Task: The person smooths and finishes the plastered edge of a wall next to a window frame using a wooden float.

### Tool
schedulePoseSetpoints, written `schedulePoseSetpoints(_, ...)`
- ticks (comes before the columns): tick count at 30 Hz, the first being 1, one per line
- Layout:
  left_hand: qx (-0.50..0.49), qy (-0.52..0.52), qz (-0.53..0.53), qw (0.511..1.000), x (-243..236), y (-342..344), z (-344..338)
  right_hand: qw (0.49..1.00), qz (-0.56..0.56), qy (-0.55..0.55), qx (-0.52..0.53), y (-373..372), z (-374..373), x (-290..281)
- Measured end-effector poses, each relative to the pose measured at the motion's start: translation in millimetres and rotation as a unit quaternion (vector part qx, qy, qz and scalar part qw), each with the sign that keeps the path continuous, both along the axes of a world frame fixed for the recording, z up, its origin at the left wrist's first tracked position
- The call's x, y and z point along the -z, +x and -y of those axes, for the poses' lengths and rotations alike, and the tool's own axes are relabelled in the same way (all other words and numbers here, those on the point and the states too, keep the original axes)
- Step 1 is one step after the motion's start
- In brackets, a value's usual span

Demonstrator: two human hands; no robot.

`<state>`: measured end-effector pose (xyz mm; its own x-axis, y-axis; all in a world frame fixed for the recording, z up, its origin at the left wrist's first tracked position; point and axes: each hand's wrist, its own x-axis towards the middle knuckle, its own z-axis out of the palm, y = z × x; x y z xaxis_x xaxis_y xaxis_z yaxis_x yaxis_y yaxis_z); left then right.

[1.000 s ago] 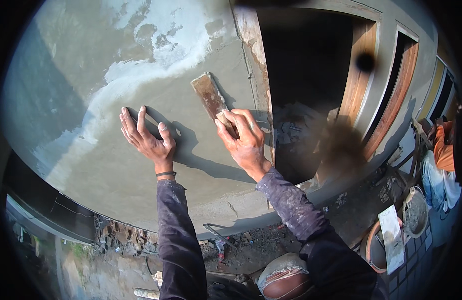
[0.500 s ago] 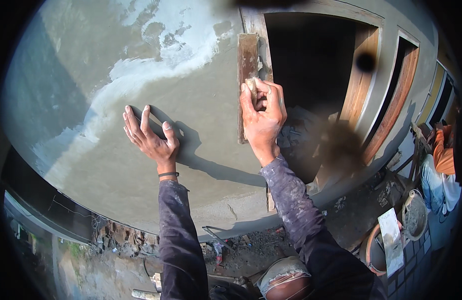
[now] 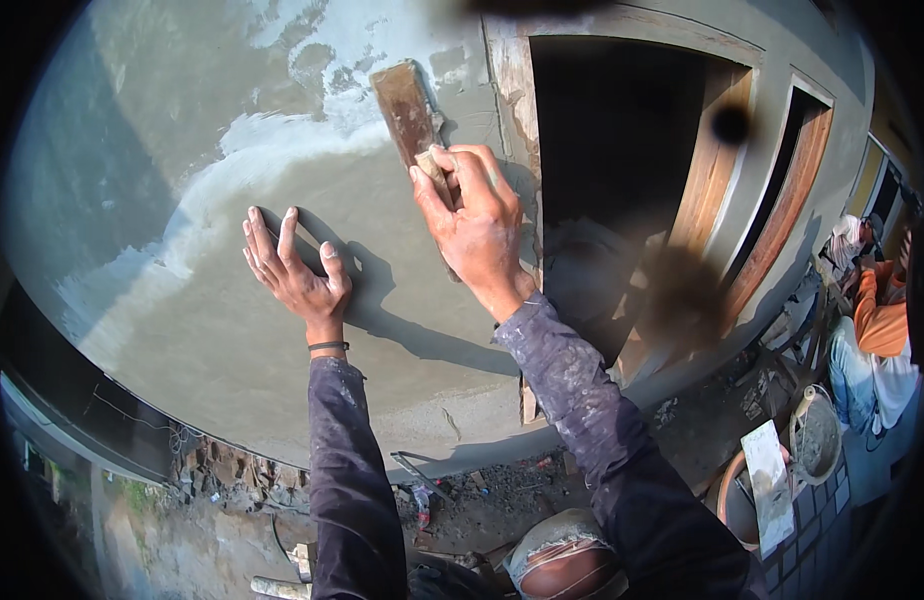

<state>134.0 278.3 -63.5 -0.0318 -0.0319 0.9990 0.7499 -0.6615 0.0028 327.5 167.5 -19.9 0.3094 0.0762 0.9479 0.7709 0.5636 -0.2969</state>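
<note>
Wooden float (image 3: 403,106), one: brown, long, plaster-smeared, block handle (image 3: 431,172); tilted against the wall (image 3: 222,370) left of the opening (image 3: 617,140), formerly upright beside it. Right hand (image 3: 476,226): closed around the handle. Left hand (image 3: 304,286): fingers (image 3: 287,236) spread wide, farther left of the opening.

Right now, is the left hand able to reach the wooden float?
Probably yes: the left hand looks empty, and only plastered wall shows between it and the wooden float, though the right hand grips the float's handle.
</note>
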Motion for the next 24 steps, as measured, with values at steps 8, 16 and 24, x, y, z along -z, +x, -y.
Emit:
schedulePoseSetpoints(8, -0.007, 0.002, -0.018, 1.0, 0, -3, 1, 0.958, -0.194, -0.035, -0.207, 69, 35, 21)
schedulePoseSetpoints(16, -0.006, 0.009, -0.019, 1.0, 1, -4, 0, 0.973, -0.162, -0.028, -0.162, 83, 17, 17)
schedulePoseSetpoints(24, 0.008, 0.008, -0.004, 1.0, 3, -1, -4, 0.976, -0.151, -0.029, -0.155, 85, 13, 23)
